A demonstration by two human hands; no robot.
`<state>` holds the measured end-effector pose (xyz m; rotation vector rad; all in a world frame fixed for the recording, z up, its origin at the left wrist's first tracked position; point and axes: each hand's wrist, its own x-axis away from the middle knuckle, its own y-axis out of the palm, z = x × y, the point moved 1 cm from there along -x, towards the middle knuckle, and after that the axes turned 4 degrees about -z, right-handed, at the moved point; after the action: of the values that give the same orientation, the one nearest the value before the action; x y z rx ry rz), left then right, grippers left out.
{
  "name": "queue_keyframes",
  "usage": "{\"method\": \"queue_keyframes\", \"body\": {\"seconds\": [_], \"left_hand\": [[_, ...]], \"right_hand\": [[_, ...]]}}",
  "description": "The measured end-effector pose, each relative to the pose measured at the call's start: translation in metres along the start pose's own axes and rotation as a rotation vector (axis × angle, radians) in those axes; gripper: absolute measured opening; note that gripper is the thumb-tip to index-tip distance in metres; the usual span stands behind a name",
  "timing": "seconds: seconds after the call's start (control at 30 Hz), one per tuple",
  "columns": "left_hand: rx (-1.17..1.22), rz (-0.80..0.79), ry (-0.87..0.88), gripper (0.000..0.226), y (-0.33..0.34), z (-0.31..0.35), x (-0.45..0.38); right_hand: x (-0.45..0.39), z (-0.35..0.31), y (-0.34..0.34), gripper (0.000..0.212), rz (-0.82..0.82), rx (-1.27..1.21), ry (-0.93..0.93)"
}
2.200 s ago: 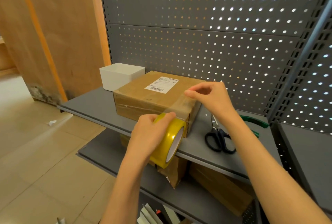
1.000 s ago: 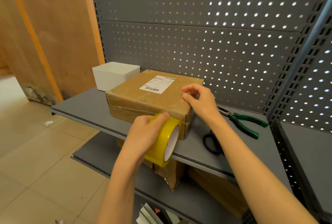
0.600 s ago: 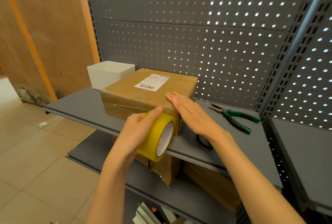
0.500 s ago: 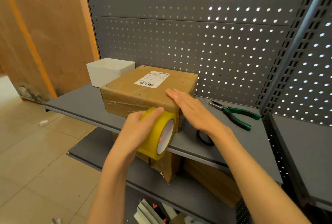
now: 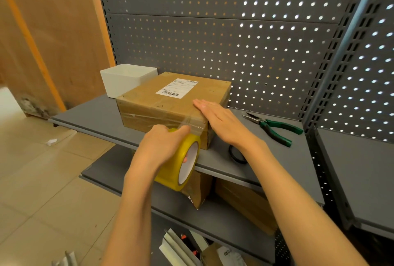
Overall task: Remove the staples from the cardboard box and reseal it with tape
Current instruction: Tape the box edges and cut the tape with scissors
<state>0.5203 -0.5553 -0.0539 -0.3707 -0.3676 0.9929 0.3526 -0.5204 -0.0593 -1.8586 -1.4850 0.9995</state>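
Cardboard box [image 5: 168, 103]: on my grey shelf [image 5: 266, 159]. Right hand [image 5: 221, 120]: fingers straight, together, flat on its top. Left hand [image 5: 162, 144]: fingers curled round tape roll [image 5: 183, 163], front edge.

Two hands: the left hand [image 5: 158, 148] and the right hand [image 5: 221, 120]. One tape roll [image 5: 181, 162], gripped by the left hand. One box [image 5: 170, 103] under the right palm, bearing one label [image 5: 177, 90]. One white bin [image 5: 128, 79] beyond the left hand. One pair of pliers [image 5: 275, 126] right of the right hand. One dark loop [image 5: 236, 156] shows beneath the right wrist. Two more boxes, a small one [image 5: 199, 189] and a large one [image 5: 245, 204], on the shelf below the hands.
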Motion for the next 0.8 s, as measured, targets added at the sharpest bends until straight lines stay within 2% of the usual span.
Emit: {"method": "queue_keyframes", "body": {"seconds": [0.17, 0.23, 0.33, 0.5, 0.8], "left_hand": [[-0.038, 0.011, 0.009, 0.051, 0.0, -0.001, 0.003], [0.072, -0.032, -0.016, 0.056, -0.001, 0.0, 0.006], [0.265, -0.094, -0.054, 0.047, -0.003, -0.003, 0.014], [0.158, -0.009, -0.023, 0.047, 0.001, -0.006, 0.015], [0.086, -0.004, -0.05, 0.05, 0.004, -0.002, 0.015]], "right_hand": [[-0.003, 0.001, 0.002, 0.044, 0.031, -0.004, -0.004], [-0.004, 0.002, 0.004, 0.044, 0.044, -0.001, -0.01], [-0.005, 0.002, 0.006, 0.044, 0.06, -0.006, -0.012], [-0.003, 0.003, 0.007, 0.043, 0.067, 0.042, -0.045], [-0.005, 0.003, 0.005, 0.045, 0.049, 0.065, -0.056]]}}
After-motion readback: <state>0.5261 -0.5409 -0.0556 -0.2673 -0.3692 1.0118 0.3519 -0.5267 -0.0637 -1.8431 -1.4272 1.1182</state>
